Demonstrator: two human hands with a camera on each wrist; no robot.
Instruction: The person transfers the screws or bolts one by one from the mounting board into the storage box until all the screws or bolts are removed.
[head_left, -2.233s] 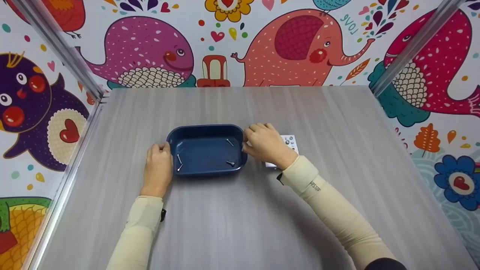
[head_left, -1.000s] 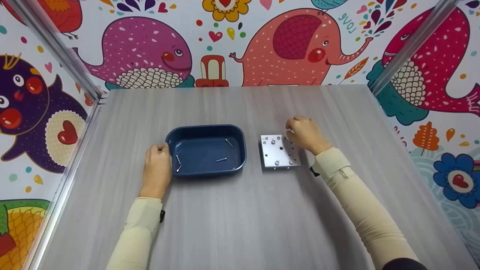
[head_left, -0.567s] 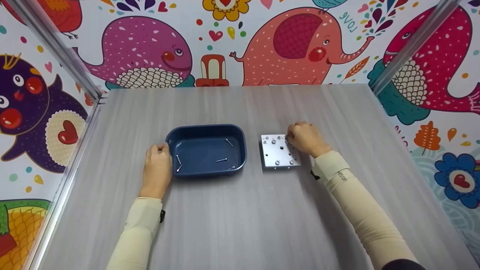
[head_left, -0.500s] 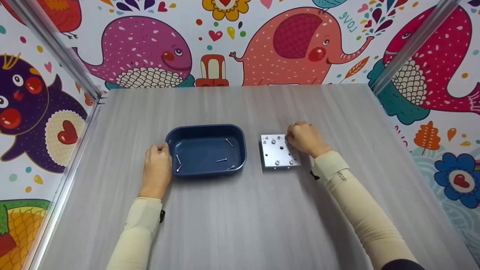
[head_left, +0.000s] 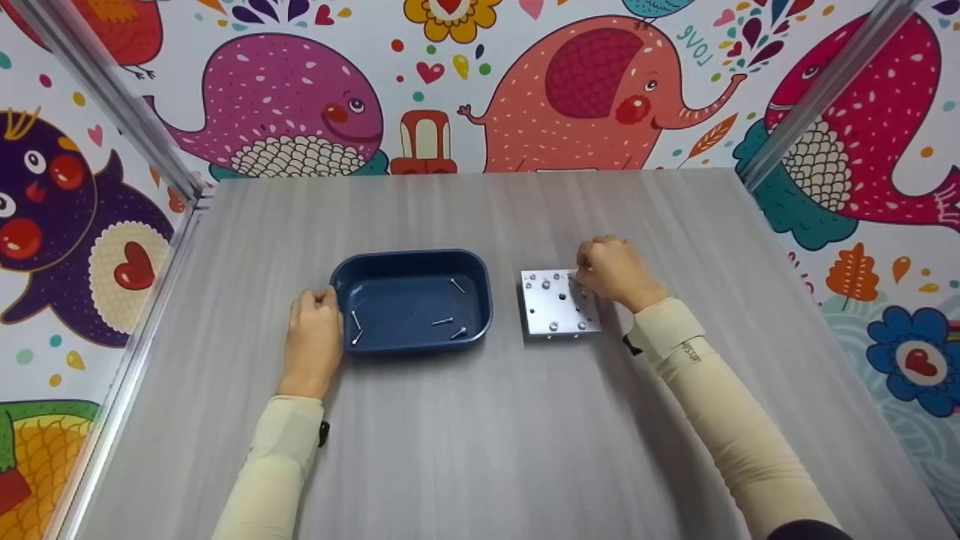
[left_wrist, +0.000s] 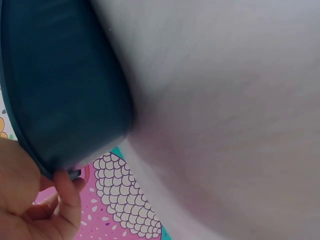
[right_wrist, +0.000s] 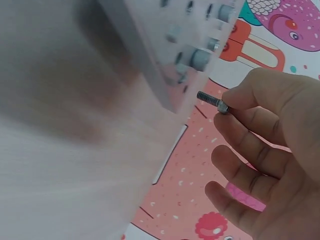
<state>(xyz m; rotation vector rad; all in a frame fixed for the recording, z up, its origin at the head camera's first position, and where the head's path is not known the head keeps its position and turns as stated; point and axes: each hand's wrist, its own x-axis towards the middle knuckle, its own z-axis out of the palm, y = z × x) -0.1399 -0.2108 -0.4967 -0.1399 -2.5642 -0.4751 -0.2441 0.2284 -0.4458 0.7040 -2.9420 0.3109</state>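
Observation:
My left hand [head_left: 311, 337] grips the left rim of a dark blue tray [head_left: 409, 345]; the left wrist view shows thumb and fingers [left_wrist: 67, 195] pinching the rim of the tray [left_wrist: 65, 85]. My right hand [head_left: 619, 274] is at the back right corner of a square metal block [head_left: 547, 307]. In the right wrist view, thumb and forefinger of this hand [right_wrist: 270, 135] pinch a small threaded screw [right_wrist: 210, 100] by its head. Its shank points at the block [right_wrist: 150, 45], just off the edge. Other screw heads [right_wrist: 200, 59] stand out from the block's face.
Inside the tray lie several loose screws, one [head_left: 442, 322] near the middle right and another [head_left: 458, 333] at the front right. All of it stands on a grey wood-grain table [head_left: 465, 450], with a cartoon-printed wall [head_left: 442, 82] behind and metal posts [head_left: 120, 97] at both sides.
My right hand has left the tray's right side and moved right to the block, lately lifting slightly at its corner. Screws in the tray's front right have shifted. The left hand stays on the rim.

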